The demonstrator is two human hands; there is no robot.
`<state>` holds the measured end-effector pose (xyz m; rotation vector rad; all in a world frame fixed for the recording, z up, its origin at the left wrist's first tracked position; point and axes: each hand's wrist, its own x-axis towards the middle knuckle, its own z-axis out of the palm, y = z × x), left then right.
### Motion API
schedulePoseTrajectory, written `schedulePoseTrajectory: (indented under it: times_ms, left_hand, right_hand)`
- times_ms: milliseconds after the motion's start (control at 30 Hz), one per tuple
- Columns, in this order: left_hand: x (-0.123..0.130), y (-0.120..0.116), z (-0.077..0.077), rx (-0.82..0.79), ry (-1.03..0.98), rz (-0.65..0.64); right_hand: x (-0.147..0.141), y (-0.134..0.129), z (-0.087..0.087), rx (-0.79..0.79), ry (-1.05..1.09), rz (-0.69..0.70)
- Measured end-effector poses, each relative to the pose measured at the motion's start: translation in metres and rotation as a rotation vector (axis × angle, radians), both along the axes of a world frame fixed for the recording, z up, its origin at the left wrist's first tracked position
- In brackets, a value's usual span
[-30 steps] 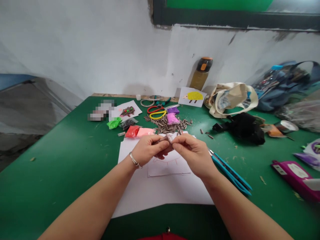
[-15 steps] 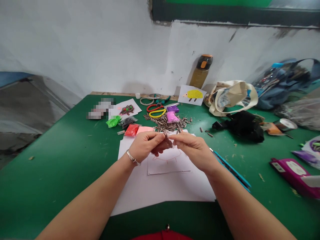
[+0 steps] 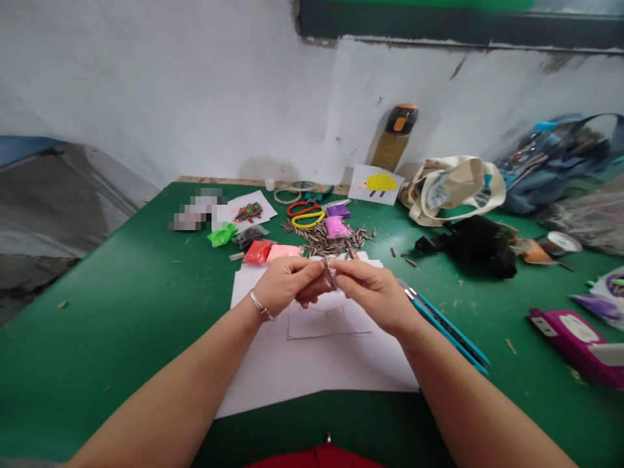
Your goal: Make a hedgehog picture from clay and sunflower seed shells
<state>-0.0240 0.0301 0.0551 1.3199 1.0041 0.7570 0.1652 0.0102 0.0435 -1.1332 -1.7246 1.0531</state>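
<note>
My left hand (image 3: 287, 284) is closed on a small clear packet of brown modelling clay (image 3: 319, 284), held above the paper. At the packet's crinkled right edge, the thumb and fingers of my right hand (image 3: 373, 289) are pinched on the wrapper. Under both hands lies a small sheet with a faint outline drawing (image 3: 329, 325), on top of larger white paper (image 3: 322, 370). Just beyond them is a heap of striped sunflower seeds (image 3: 324, 240). Red (image 3: 257, 252), pink (image 3: 283, 252) and magenta (image 3: 336, 226) clay packets sit around it.
Scissors with yellow handles (image 3: 308, 220) lie behind the seeds. A hedgehog picture (image 3: 375, 185) leans near a bottle (image 3: 394, 138) by the wall. Right of my hand are blue pens (image 3: 453, 335), a black bag (image 3: 478, 250) and a magenta box (image 3: 575, 344). A seed-decorated sheet (image 3: 263, 207) lies left.
My right fingers have come in against the packet and now pinch its right edge. My left hand keeps its hold with little movement.
</note>
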Motion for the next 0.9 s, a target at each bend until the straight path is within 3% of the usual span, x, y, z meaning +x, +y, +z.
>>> schedulePoseTrajectory:
  times_ms: [233,900]
  left_hand:
    - [-0.001,0.0,-0.004,-0.083,-0.056,-0.004]
    - [0.003,-0.003,-0.002,-0.102,-0.05,-0.012]
  right_hand:
    - [0.004,0.002,0.008,-0.093,0.003,0.194]
    - [-0.002,-0.001,0.01,-0.233,0.122,0.32]
